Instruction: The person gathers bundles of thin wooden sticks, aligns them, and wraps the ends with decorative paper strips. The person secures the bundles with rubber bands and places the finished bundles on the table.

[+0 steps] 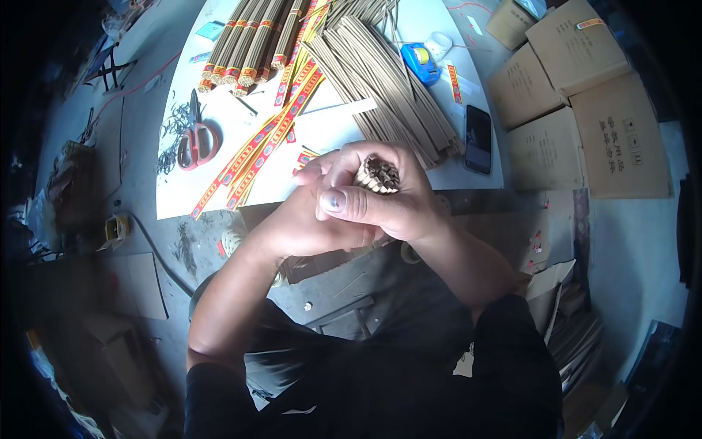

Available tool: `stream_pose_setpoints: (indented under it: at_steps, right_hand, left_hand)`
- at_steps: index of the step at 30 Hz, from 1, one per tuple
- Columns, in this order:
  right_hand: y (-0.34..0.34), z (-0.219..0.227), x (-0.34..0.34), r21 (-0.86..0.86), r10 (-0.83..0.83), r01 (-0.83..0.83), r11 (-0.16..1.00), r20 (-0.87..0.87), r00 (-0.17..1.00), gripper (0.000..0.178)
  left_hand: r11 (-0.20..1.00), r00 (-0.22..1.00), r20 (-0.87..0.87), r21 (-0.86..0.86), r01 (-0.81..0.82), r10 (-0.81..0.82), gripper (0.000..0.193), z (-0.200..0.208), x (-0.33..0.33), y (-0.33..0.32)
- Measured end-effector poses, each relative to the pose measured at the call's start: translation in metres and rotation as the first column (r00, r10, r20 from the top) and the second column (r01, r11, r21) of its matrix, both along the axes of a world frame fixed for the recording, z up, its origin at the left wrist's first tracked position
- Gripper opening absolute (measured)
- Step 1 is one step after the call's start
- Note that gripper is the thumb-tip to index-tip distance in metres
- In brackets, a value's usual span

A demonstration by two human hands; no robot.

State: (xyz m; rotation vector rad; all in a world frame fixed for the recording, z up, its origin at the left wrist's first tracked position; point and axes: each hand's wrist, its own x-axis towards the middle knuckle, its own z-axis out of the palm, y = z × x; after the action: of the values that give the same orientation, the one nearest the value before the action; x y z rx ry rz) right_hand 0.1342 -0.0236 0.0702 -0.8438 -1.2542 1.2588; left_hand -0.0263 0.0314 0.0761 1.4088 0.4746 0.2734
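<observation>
Above the near edge of the table, a bundle of thin brown incense sticks [378, 176] is held upright, its cut ends facing up. My right hand [406, 194] is closed around it, thumb across the near side. Against the bundle's left side presses my left hand [311, 219], closed and partly tucked under the right; some of its fingers are hidden. Red-and-yellow paper strips [263, 154] lie just beyond the left hand. A pile of loose incense sticks [387, 88] rests past the right hand. The lower part of the held bundle is hidden.
Banded stick bundles [245, 44] are stacked at the table's far left. Red-handled scissors [197, 139] lie at left. A blue tape dispenser [420, 64] and a black phone [477, 139] sit at right. Cardboard boxes [618, 139] stand beyond the right edge.
</observation>
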Motion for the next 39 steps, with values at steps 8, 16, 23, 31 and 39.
stream_pose_setpoints:
  at_steps: [8,16,23,31,39]
  right_hand:
    - [-0.003,0.006,0.019,0.067,0.193,-0.197,0.978,0.054,0.980,0.025]
    - [-0.001,0.004,0.021,-0.132,0.119,-0.132,0.982,-0.105,0.987,0.026]
    - [0.016,-0.018,0.021,-0.141,0.182,-0.225,0.964,-0.268,0.946,0.027]
    - [0.012,-0.011,-0.005,-0.242,-0.221,0.171,0.955,-0.195,0.956,0.019]
    - [0.013,-0.020,0.013,-0.179,0.065,-0.134,0.975,-0.346,0.936,0.019]
  left_hand:
    - [0.995,0.995,-0.009,-0.034,0.097,-0.098,0.016,-0.025,0.008,-0.010]
    - [0.892,0.964,0.116,0.366,-0.265,0.239,0.019,-0.023,0.027,-0.024]
    - [0.900,0.998,0.033,-0.434,-0.029,0.049,0.019,-0.027,0.017,-0.012]
    - [0.816,0.849,-0.120,0.372,-0.442,0.514,0.032,-0.040,0.031,-0.031]
    - [0.983,0.982,-0.063,-0.039,-0.180,0.178,0.019,-0.035,0.016,-0.016]
